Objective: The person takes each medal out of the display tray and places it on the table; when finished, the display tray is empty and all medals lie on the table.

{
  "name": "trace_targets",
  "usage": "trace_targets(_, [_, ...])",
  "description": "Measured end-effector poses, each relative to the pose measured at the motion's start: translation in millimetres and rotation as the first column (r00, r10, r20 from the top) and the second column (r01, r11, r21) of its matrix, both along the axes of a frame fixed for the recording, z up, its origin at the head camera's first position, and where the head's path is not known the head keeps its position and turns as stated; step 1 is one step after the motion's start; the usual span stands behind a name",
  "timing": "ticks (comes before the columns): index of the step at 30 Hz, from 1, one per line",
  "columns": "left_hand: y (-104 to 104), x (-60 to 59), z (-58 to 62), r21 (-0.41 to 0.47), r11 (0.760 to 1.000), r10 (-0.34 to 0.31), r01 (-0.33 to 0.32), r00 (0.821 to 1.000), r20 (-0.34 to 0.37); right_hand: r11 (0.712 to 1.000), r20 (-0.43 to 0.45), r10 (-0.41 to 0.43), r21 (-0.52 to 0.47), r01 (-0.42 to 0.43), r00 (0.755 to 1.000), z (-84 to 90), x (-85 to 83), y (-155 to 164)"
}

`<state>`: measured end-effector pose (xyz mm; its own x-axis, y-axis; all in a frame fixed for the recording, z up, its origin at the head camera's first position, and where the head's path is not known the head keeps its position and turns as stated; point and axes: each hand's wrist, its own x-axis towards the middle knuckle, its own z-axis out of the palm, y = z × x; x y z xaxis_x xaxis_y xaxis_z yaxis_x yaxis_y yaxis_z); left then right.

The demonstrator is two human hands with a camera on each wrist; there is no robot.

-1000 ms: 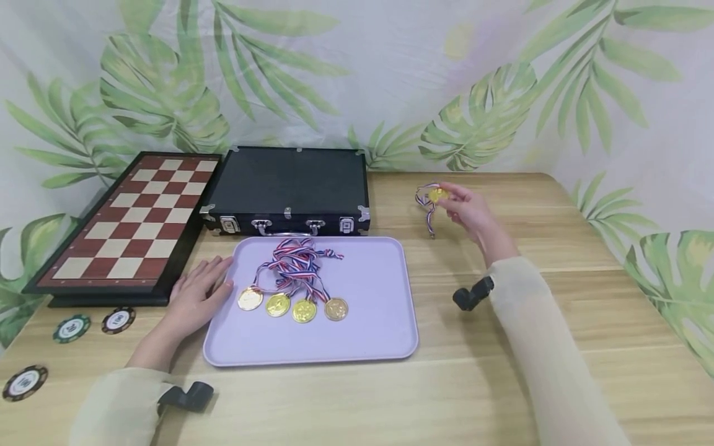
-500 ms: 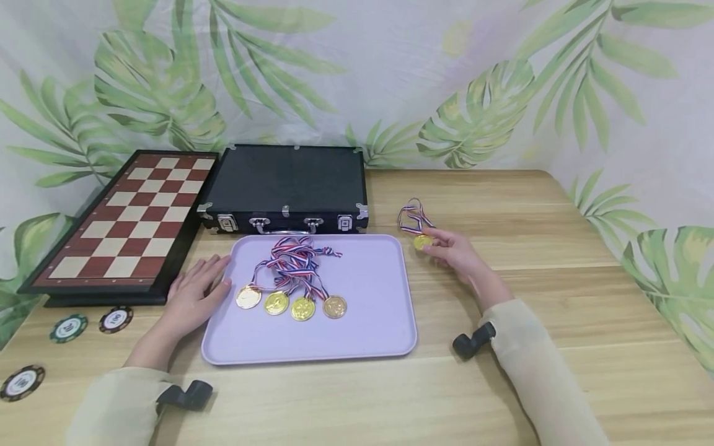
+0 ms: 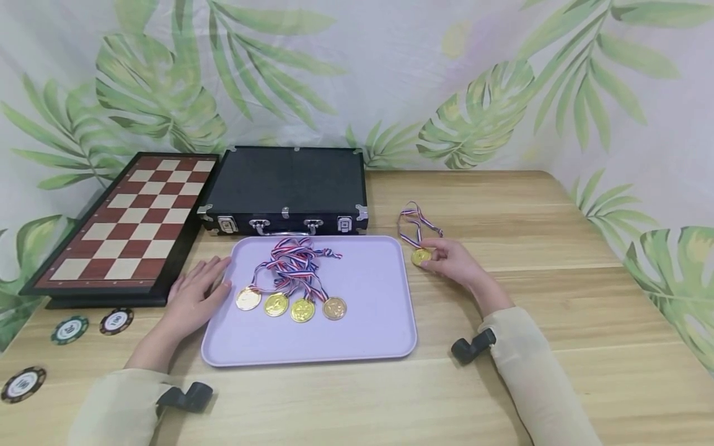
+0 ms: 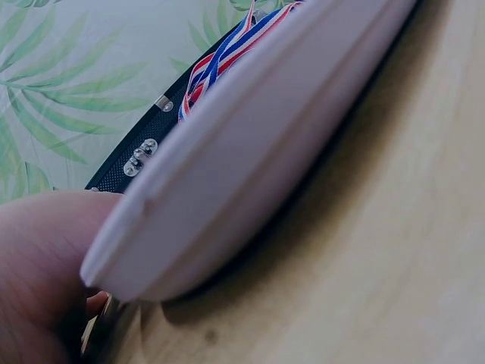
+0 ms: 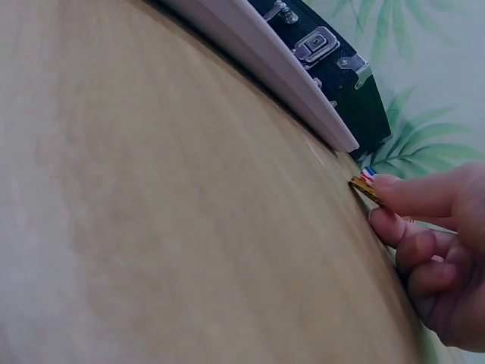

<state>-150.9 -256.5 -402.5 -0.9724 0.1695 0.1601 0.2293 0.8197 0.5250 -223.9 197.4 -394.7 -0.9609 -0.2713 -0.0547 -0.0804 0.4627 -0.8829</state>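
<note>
My right hand (image 3: 453, 263) pinches a gold medal (image 3: 420, 257) between thumb and fingers, low over the table just right of the tray. Its striped ribbon (image 3: 414, 215) trails away behind it in a loop. In the right wrist view the medal (image 5: 366, 189) is seen edge-on at the fingertips. My left hand (image 3: 194, 297) rests with fingers extended at the left rim of the lilac tray (image 3: 357, 337), the thumb on the rim. Several gold medals (image 3: 303, 310) lie in a row on the tray, their red, white and blue ribbons (image 3: 295, 260) bunched together behind them.
A black case (image 3: 287, 183) with silver latches stands right behind the tray. Left of it lies a chessboard box (image 3: 134, 217). Several poker chips, such as the green one (image 3: 69, 329), lie at the left of the wooden table (image 3: 558, 291). A leaf-print cloth hangs behind.
My right hand has brought the medal from the back of the table forward and down toward the tray's right edge, its ribbon now spread behind. The left hand has stayed in place.
</note>
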Motion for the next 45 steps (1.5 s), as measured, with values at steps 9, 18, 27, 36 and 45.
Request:
trace_targets(9, [-2.1, 0.3, -0.2, -0.011, 1.000, 0.009, -0.008, 1.000, 0.016, 0.994, -0.038, 0.049, 0.102, -0.045, 0.998, -0.6, -0.6, -0.9])
trace_targets(18, [-2.8, 1.0, -0.6, -0.012, 1.000, 0.016, -0.016, 1.000, 0.026, 0.995, -0.126, 0.089, -0.034, -0.094, 0.988, 24.7, 14.4, -22.2])
trace_targets(27, [-1.8, -0.7, -0.4, -0.004, 1.000, 0.010, -0.010, 1.000, 0.022, 0.897, -0.203, 0.442, 0.094, -0.432, 0.874, 39.3, 49.9, -94.5])
trace_targets(36, [-1.8, -1.1, 0.5, -0.008, 1.000, 0.010, -0.010, 1.000, 0.022, 0.828, -0.206, 0.549, 0.266, -0.493, 0.810, 20.6, 56.9, -128.1])
trace_targets(45, [-1.9, -1.0, -1.3, -0.008, 1.000, 0.005, -0.005, 1.000, 0.016, 0.810, -0.226, 0.530, 0.419, -0.410, 0.817, 8.5, 56.1, -137.1])
